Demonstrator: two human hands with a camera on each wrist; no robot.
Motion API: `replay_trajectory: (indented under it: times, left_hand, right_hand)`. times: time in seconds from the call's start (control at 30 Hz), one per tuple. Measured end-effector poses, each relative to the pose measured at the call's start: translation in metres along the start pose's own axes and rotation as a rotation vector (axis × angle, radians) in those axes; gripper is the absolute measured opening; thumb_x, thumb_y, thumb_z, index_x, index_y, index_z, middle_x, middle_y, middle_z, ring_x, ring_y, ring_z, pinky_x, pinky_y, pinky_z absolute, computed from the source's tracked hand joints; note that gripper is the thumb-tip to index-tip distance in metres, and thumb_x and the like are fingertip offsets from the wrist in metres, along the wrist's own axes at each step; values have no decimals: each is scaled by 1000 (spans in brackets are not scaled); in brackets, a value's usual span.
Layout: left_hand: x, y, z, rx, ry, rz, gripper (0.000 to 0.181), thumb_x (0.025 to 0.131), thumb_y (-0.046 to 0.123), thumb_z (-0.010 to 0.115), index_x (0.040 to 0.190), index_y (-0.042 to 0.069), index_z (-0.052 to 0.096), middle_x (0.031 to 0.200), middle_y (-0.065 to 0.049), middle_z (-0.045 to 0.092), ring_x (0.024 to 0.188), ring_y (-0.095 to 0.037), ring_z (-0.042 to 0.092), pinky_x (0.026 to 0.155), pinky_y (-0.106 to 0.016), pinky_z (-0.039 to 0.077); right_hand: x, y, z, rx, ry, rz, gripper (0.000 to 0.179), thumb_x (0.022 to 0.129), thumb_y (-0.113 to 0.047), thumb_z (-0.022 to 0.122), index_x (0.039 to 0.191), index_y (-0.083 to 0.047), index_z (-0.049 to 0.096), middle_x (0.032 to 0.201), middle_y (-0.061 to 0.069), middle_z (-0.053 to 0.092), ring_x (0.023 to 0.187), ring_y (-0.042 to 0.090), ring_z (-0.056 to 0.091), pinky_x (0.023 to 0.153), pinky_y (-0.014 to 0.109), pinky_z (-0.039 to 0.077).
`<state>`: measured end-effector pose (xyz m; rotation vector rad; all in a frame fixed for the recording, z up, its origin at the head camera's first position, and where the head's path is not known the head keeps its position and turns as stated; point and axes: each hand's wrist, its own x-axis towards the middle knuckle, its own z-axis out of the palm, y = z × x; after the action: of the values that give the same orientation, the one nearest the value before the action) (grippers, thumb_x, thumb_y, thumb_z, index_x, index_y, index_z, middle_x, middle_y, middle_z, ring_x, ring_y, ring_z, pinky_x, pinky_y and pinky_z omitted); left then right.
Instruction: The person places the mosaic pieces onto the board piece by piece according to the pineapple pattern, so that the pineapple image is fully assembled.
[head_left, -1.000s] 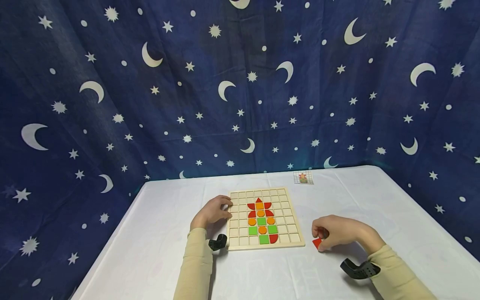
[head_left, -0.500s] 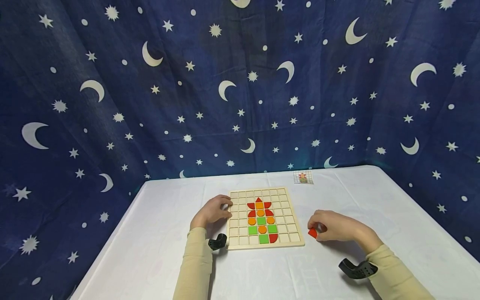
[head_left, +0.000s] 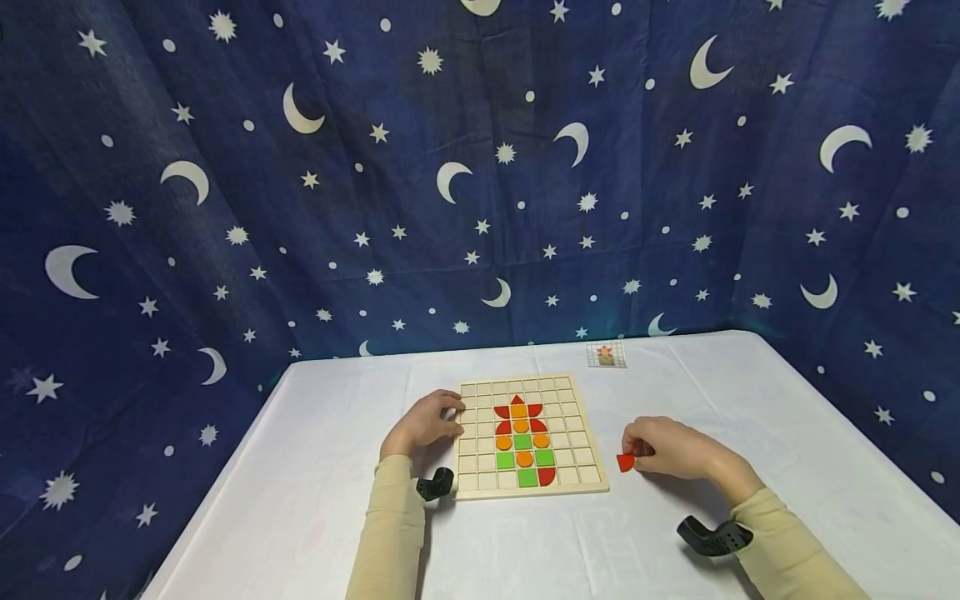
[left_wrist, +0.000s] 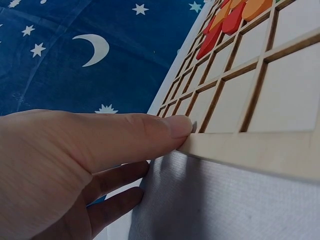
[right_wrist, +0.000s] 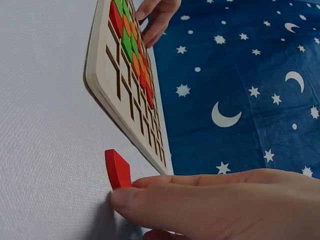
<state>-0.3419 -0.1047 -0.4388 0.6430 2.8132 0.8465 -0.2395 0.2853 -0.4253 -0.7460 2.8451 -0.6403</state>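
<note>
In the head view, a square wooden grid board [head_left: 465,481] lies on the white table with red, orange and green flat pieces in its middle cells. My left hand [head_left: 426,421] rests at the board's left edge. The left wrist view has its thumb [left_wrist: 150,131] extended onto the wooden rim, other fingers lower beside it. To the right of the board, my right hand [head_left: 667,447] pinches a red quarter-circle piece [head_left: 626,462] between thumb and fingers, close over the cloth. In the right wrist view, that red piece [right_wrist: 118,169] juts past the thumb tip, its held end hidden.
A small card [head_left: 606,354] printed with a gridded, coloured pattern lies near the table's back edge, beyond the board. The white cloth-covered table [head_left: 517,550] backs onto a dark blue curtain [head_left: 420,208] with moons and stars. Both wrists carry black mounts.
My right hand has moved slightly up and away from me with the red piece, which has been turned in the fingers so its rounded side faces differently. The left hand and board stay put.
</note>
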Motion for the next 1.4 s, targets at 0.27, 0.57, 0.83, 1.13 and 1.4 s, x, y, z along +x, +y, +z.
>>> replay_trajectory:
  times: [0.27,0.57,0.83,1.13,1.4]
  left_hand:
    - [-1,0,-1,6,-1,3,39,82,12,77,119,3,68,137,-13,54,133,-33,45,114,-46,34]
    - [-2,-2,0,2,-5,-12,39,82,12,77,120,3,68,138,-13,54,133,-33,44,113,-47,34]
    - [-2,-1,0,1,-1,-4,40,82,12,77,120,2,68,137,-13,54,133,-34,44,113,-47,35]
    - [1,-1,-1,9,-9,-9,39,83,11,77,120,3,68,138,-12,54,133,-33,44,114,-46,34]
    - [2,0,-1,23,-11,-1,40,83,13,78,121,3,67,138,-12,54,134,-33,44,114,-46,34]
  right_hand:
    - [4,2,2,-3,-9,-72,16,83,-12,75,97,-14,70,81,-13,54,71,5,48,62,24,45]
    - [5,2,4,7,-53,-67,17,83,-15,76,97,-18,68,82,-12,54,72,6,48,62,24,45]
    - [8,3,6,-53,3,-105,14,83,-16,76,93,-21,67,86,-11,53,72,6,48,61,22,44]
    - [30,-35,8,-21,31,-205,11,87,-25,73,94,-21,66,85,-10,57,70,3,48,63,20,43]
    - [66,-94,42,-131,45,-325,11,85,-26,73,90,-19,66,83,-10,54,69,2,45,60,19,43]
